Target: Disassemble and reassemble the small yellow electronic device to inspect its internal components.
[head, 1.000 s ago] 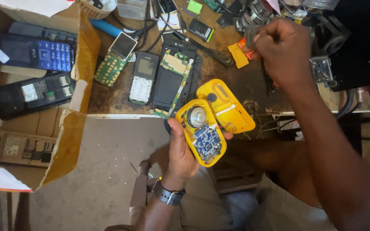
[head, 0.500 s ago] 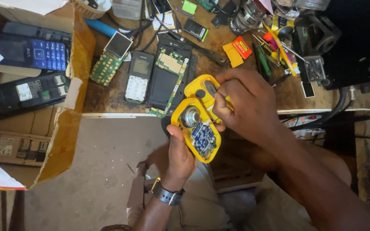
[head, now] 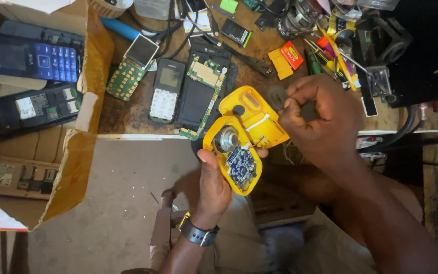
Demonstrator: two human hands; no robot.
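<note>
A: What is hiding here?

B: The right hand (head: 316,115) is curling into a loose fist above the bench (head: 128,109); whether it is pinching anything, I cannot tell.

A: And the casing (head: 242,139)?

B: Yellow, lying open, showing a blue board (head: 241,166) and round speaker (head: 226,139). The left hand (head: 213,183) is gripping it from below, at the bench edge.

Head view: worn on the person's head, looking steeply down
Facing: toward the cluttered brown wooden workbench (head: 128,114)
Nearness: close, hands fill the frame just below that bench's edge
</note>
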